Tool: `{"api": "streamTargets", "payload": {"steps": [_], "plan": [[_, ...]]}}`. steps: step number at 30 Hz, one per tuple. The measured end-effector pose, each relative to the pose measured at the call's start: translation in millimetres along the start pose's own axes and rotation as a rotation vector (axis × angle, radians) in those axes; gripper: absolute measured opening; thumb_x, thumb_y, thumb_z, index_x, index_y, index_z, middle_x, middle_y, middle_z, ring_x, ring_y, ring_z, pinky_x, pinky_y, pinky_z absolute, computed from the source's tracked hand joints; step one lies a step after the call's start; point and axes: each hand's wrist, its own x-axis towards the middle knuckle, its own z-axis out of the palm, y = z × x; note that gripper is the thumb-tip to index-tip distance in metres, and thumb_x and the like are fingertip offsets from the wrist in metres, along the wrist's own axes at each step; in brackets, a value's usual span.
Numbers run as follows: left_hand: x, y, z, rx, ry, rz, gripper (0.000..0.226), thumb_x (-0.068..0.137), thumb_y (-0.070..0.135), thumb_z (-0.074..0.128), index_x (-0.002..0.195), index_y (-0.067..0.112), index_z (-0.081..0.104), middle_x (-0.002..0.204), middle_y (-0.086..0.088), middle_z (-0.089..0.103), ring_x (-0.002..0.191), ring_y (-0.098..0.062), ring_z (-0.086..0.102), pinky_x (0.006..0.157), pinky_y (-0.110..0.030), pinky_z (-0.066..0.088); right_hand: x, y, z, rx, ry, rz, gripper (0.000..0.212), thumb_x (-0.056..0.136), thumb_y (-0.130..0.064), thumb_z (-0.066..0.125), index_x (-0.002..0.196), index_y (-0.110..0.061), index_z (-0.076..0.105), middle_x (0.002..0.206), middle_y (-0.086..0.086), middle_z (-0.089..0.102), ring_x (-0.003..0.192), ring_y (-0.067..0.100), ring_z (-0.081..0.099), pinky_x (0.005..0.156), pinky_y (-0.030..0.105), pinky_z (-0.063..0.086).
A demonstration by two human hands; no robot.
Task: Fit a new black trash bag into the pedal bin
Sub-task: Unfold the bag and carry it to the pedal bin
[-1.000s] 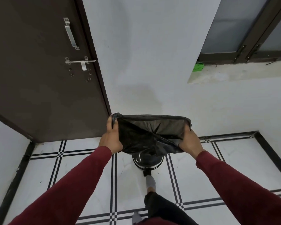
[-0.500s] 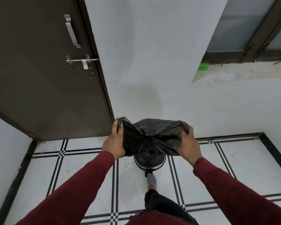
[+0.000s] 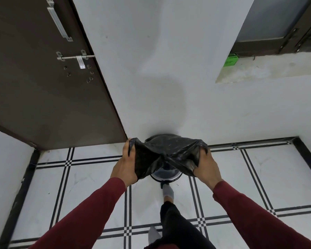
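The left hand [image 3: 127, 163] grips the left edge of the black trash bag [image 3: 166, 155], fingers curled over its rim. The bag hangs bunched between both hands, directly above the pedal bin [image 3: 166, 174], lower than 0.5 s ago and now covering most of the bin's opening. The right hand [image 3: 205, 168] clenches the bag's right edge. A grey-socked foot [image 3: 167, 191] presses the pedal below.
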Motion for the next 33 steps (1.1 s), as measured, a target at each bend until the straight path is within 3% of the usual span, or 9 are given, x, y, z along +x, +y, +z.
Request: {"api": "streamTargets", "payload": {"steps": [5, 10, 16, 19, 22, 25, 29, 33], "plan": [[5.8, -3.7, 34.3, 0.053, -0.136, 0.018, 0.133, 0.066, 0.015, 0.086, 0.164, 0.019, -0.004, 0.163, 0.002, -0.035, 0.075, -0.022, 0.061, 0.065, -0.031, 0.055, 9.2, 26.3, 24.7, -0.129, -0.158, -0.004, 0.08, 0.082, -0.018, 0.075, 0.15, -0.008, 0.034, 0.156, 0.013, 0.028, 0.097, 0.042, 0.069, 0.084, 0.044, 0.057], [32.4, -9.2, 79.9, 0.054, -0.214, -0.019, 0.134, 0.066, 0.018, 0.088, 0.164, 0.019, -0.003, 0.162, 0.004, -0.036, 0.084, -0.022, 0.066, 0.074, -0.032, 0.06, 43.9, 45.7, 60.2, -0.154, -0.263, 0.024, 0.077, 0.082, -0.015, 0.073, 0.148, -0.003, 0.034, 0.15, 0.018, 0.033, 0.102, 0.044, 0.067, 0.088, 0.043, 0.055], [111.5, -21.8, 159.2, -0.043, -0.192, -0.202, 0.123, 0.073, 0.015, 0.083, 0.164, 0.013, -0.001, 0.165, -0.005, -0.031, 0.091, -0.028, 0.069, 0.085, -0.032, 0.058, 130.7, 77.5, 139.2, -0.05, -0.301, 0.112, 0.1, 0.081, -0.024, 0.075, 0.159, -0.009, 0.014, 0.157, 0.018, 0.026, 0.109, 0.044, 0.065, 0.09, 0.045, 0.055], [149.0, -26.3, 209.5, -0.095, -0.132, -0.219, 0.123, 0.071, 0.011, 0.083, 0.164, 0.013, 0.003, 0.167, -0.003, -0.026, 0.096, -0.03, 0.07, 0.081, -0.032, 0.059, 170.2, 99.7, 189.8, 0.085, -0.285, 0.198, 0.112, 0.077, -0.037, 0.08, 0.161, -0.016, 0.01, 0.156, 0.016, 0.029, 0.113, 0.046, 0.062, 0.094, 0.048, 0.054], [174.3, -31.3, 251.4, -0.031, -0.087, -0.223, 0.126, 0.068, 0.0, 0.08, 0.165, 0.016, 0.0, 0.167, 0.004, -0.031, 0.086, -0.024, 0.062, 0.067, -0.031, 0.057, 194.6, 114.4, 232.2, 0.144, -0.209, 0.253, 0.108, 0.073, -0.04, 0.08, 0.158, -0.024, 0.016, 0.146, 0.013, 0.042, 0.109, 0.044, 0.063, 0.09, 0.046, 0.054], [189.4, -43.4, 294.1, 0.078, -0.105, -0.184, 0.131, 0.068, -0.006, 0.077, 0.161, 0.02, -0.012, 0.166, 0.004, -0.033, 0.083, -0.018, 0.047, 0.055, -0.027, 0.049, 207.0, 132.4, 269.7, -0.049, -0.209, 0.205, 0.101, 0.081, -0.027, 0.076, 0.159, -0.019, 0.012, 0.143, 0.015, 0.037, 0.094, 0.044, 0.067, 0.076, 0.042, 0.053], [210.2, -57.8, 352.4, 0.196, -0.165, -0.078, 0.125, 0.076, -0.003, 0.074, 0.16, 0.018, -0.016, 0.163, 0.003, -0.04, 0.089, -0.02, 0.053, 0.058, -0.029, 0.056, 217.5, 170.3, 310.0, -0.352, -0.291, 0.114, 0.077, 0.079, 0.009, 0.057, 0.148, -0.015, 0.03, 0.124, 0.015, 0.038, 0.067, 0.035, 0.066, 0.056, 0.039, 0.052], [240.0, -59.1, 392.0, 0.119, -0.169, -0.033, 0.121, 0.076, -0.004, 0.073, 0.164, 0.022, -0.005, 0.165, 0.004, -0.036, 0.083, -0.019, 0.056, 0.062, -0.032, 0.06, 238.9, 200.3, 338.8, -0.327, -0.347, 0.15, 0.081, 0.078, 0.011, 0.056, 0.149, -0.013, 0.026, 0.134, 0.019, 0.034, 0.078, 0.039, 0.068, 0.064, 0.041, 0.055]]}}
